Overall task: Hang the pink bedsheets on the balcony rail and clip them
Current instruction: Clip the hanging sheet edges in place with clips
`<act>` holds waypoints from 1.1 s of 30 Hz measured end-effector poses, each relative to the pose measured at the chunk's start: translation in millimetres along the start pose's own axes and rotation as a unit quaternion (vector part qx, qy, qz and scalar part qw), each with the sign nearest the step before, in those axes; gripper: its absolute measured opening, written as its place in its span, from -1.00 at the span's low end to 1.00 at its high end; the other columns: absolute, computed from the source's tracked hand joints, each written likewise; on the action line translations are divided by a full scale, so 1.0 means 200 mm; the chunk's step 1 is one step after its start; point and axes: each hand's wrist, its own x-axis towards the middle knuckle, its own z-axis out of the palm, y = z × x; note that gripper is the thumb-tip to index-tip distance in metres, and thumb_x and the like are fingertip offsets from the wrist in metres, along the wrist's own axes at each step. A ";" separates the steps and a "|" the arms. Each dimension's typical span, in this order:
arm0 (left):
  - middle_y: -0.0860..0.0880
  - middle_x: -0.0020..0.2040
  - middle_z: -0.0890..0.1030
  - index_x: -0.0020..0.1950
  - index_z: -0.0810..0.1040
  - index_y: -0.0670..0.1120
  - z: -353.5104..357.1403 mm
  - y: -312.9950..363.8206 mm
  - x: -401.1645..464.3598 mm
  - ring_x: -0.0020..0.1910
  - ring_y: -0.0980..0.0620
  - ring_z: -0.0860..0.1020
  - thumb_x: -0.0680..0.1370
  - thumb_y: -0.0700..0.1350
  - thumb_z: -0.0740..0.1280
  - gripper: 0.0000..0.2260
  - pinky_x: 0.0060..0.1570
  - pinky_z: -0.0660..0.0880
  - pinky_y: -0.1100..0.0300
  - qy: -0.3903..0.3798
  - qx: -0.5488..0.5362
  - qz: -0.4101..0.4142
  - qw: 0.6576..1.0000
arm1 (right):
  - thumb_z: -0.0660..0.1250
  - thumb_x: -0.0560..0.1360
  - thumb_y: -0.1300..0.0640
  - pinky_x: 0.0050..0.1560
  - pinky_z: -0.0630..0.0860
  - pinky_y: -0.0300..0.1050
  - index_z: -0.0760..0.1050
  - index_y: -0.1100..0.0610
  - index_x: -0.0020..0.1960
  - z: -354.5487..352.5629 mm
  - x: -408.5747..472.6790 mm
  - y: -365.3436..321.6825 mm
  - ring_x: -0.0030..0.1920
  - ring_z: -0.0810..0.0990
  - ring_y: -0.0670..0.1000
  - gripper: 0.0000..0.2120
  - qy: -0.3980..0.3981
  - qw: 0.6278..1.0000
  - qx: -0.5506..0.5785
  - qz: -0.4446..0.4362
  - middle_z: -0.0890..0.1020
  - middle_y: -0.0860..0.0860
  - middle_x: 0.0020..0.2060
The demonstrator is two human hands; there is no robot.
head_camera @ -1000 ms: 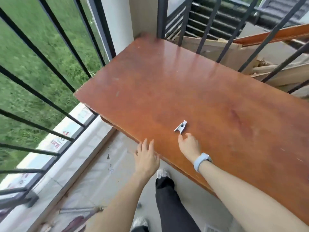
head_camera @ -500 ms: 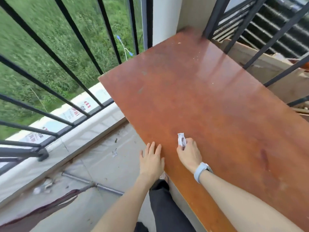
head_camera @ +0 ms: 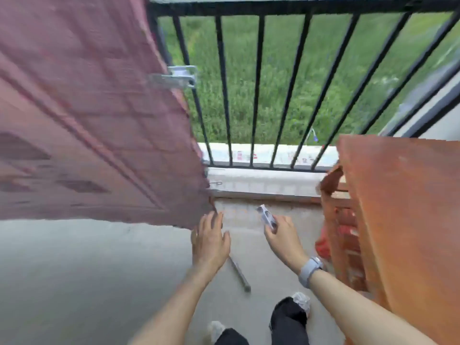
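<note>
Right hand (head_camera: 278,235) pinched small white clip (head_camera: 266,217) between thumb and fingers, clip end poking up past fingertips. Left hand (head_camera: 210,241) flat, fingers spread slightly, holding nothing, tips at lower corner of pink bedsheet (head_camera: 94,115); contact hard to tell through blur. Sheet hung over balcony rail (head_camera: 298,7), left part cut off by frame edge. Pale clip-like thing (head_camera: 176,77) sat at sheet's edge, probably on rail bar.

The bedsheet (head_camera: 87,115) was dusty pink with a darker grid and stripe pattern. The railing (head_camera: 258,90) was black against green grass (head_camera: 281,70). The bench (head_camera: 403,207) was reddish-brown, the floor (head_camera: 74,270) grey, the wristband (head_camera: 310,270) pale blue-grey, the clip (head_camera: 266,216) white.
</note>
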 end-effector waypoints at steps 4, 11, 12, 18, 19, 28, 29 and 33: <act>-0.09 0.41 0.31 0.40 0.28 -0.07 -0.30 -0.71 -0.26 0.41 -0.06 0.23 0.54 -0.07 0.17 -0.58 0.36 0.16 0.06 0.073 -0.004 -0.127 0.989 | 0.19 0.41 0.11 -0.22 0.19 -0.13 0.38 0.15 -0.24 0.58 -0.13 -0.52 -0.23 0.40 0.15 -0.88 -0.075 0.991 0.005 -0.110 0.45 0.16 -0.29; -0.08 0.42 0.29 0.41 0.25 -0.06 -0.79 -1.66 -0.77 0.40 -0.08 0.22 0.54 -0.08 0.18 -0.56 0.34 0.17 0.04 0.193 0.002 -0.357 0.914 | 0.25 0.49 0.21 -0.24 0.22 -0.18 0.44 0.25 0.01 1.42 -0.48 -1.41 -0.11 0.54 0.20 -0.86 -0.265 0.917 -0.021 -0.298 0.54 0.11 -0.19; -0.09 0.41 0.31 0.41 0.26 -0.07 -0.86 -1.77 -0.83 0.39 -0.10 0.25 0.53 -0.09 0.20 -0.56 0.32 0.20 0.03 0.210 -0.002 -0.383 0.900 | 0.24 0.50 0.19 -0.25 0.22 -0.17 0.44 0.24 0.02 1.51 -0.52 -1.54 -0.15 0.55 0.17 -0.85 -0.282 0.903 -0.023 -0.323 0.52 0.07 -0.23; -0.15 0.38 0.35 0.36 0.34 -0.14 -1.29 -2.39 -0.95 0.37 -0.13 0.29 0.50 -0.14 0.27 -0.57 0.30 0.23 -0.04 0.312 -0.012 -0.460 0.831 | 0.22 0.50 0.18 -0.31 0.25 -0.25 0.46 0.24 -0.01 2.04 -0.65 -2.35 -0.25 0.46 0.07 -0.85 -0.329 0.829 -0.005 -0.451 0.52 0.05 -0.24; -0.14 0.39 0.34 0.38 0.32 -0.13 -1.37 -2.52 -0.94 0.39 -0.11 0.26 0.51 -0.13 0.25 -0.56 0.30 0.22 -0.03 0.319 -0.006 -0.463 0.827 | 0.22 0.50 0.20 -0.36 0.23 -0.29 0.46 0.23 -0.01 2.13 -0.66 -2.50 -0.26 0.44 0.06 -0.88 -0.334 0.817 -0.001 -0.469 0.51 0.04 -0.25; -0.12 0.41 0.29 0.41 0.27 -0.10 -2.29 -3.72 -0.66 0.40 -0.08 0.21 0.53 -0.13 0.22 -0.56 0.35 0.15 0.02 0.387 0.043 -0.460 0.798 | 0.22 0.50 0.20 -0.28 0.30 -0.14 0.46 0.22 0.09 2.96 -0.54 -3.88 -0.21 0.51 0.09 -0.81 -0.315 0.768 0.045 -0.555 0.57 0.11 -0.19; -0.13 0.40 0.31 0.40 0.28 -0.11 -2.38 -3.83 -0.65 0.39 -0.09 0.23 0.52 -0.13 0.23 -0.56 0.36 0.15 0.04 0.399 0.042 -0.457 0.794 | 0.22 0.50 0.21 -0.29 0.32 -0.13 0.47 0.23 0.09 3.04 -0.55 -4.01 -0.21 0.52 0.11 -0.81 -0.314 0.761 0.050 -0.565 0.58 0.13 -0.19; -0.13 0.40 0.31 0.39 0.30 -0.13 -2.63 -4.26 -0.71 0.39 -0.09 0.24 0.53 -0.14 0.24 -0.57 0.37 0.13 0.04 0.438 0.030 -0.463 0.770 | 0.21 0.51 0.21 -0.38 0.29 -0.19 0.47 0.21 0.01 3.39 -0.66 -4.48 -0.28 0.47 0.08 -0.87 -0.322 0.734 0.047 -0.596 0.54 0.10 -0.25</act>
